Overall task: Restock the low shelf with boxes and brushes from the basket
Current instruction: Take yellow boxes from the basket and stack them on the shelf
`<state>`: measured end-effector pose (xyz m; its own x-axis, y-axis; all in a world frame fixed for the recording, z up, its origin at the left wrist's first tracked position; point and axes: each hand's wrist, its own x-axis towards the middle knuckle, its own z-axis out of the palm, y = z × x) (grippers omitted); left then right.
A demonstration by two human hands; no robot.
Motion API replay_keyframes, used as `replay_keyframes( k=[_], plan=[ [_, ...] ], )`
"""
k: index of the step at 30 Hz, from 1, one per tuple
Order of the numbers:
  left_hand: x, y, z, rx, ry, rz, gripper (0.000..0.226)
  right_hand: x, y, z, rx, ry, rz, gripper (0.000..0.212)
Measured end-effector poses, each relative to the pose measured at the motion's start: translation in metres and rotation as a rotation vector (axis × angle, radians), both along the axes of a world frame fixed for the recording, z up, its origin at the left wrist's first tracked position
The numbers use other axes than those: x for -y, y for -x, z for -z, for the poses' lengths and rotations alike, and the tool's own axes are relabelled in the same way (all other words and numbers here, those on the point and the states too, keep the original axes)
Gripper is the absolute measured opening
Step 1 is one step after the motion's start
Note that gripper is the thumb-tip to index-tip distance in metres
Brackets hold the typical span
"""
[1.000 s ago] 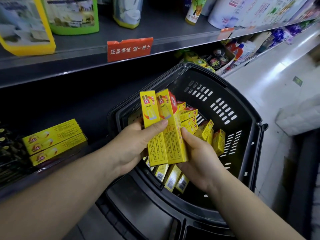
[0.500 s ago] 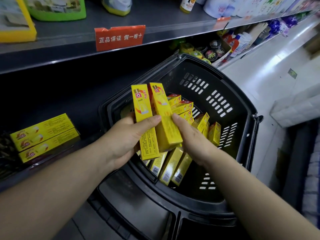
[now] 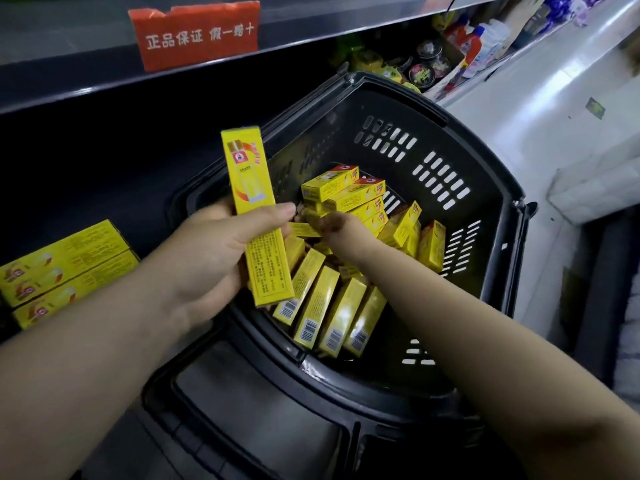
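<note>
The held box (image 3: 256, 220) stands nearly upright over the basket's left rim, its long axis running from the near edge up toward the far wall and tilted slightly left at the top. The left hand (image 3: 214, 251) grips it at mid-length, with the thumb across the printed front and the fingers curled behind.

The shelf (image 3: 138, 209) lies to the left of the basket (image 3: 485, 161). The shelf boxes (image 3: 65, 268) there lie flat in a stack of two, long axes roughly level and pointing toward the basket. As I judge it, the held box must tip from upright to flat and travel left, away from the basket, to match them. The left hand is the nearer one for that.

Inside the basket, the loose boxes (image 3: 329, 306) sit in a leaning row by the near wall, barcode ends toward the camera. More are piled toward the far wall.

The right hand (image 3: 332, 226) is down among them near the basket's middle, fingers bent onto the pile. It is blurred, so I cannot tell whether they have closed on a box or only touch one.

A red tag (image 3: 197, 32) hangs on the upper shelf edge, beyond the basket's far left corner.
</note>
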<state>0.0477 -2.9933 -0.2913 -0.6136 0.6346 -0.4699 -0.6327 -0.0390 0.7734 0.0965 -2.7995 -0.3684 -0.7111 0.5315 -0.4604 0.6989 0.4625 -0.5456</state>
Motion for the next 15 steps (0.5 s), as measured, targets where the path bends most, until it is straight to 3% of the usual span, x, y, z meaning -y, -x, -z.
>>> replay_keyframes(
  k=[4,8,12,15],
  plan=[
    [0.009,0.017,-0.006,-0.015,-0.01,-0.054,0.039,0.018,0.024,0.044,0.184,0.139,-0.137,0.064],
    [0.012,0.018,-0.006,-0.017,0.016,-0.048,0.042,0.04,0.045,0.087,0.242,0.026,-0.184,0.102],
    [0.011,0.015,-0.006,-0.003,0.022,-0.035,0.046,0.062,0.055,0.09,0.036,0.244,0.181,0.088],
    [0.01,0.016,-0.006,0.008,0.016,-0.02,0.045,0.062,0.048,0.071,-0.043,0.245,0.271,0.065]
  ],
)
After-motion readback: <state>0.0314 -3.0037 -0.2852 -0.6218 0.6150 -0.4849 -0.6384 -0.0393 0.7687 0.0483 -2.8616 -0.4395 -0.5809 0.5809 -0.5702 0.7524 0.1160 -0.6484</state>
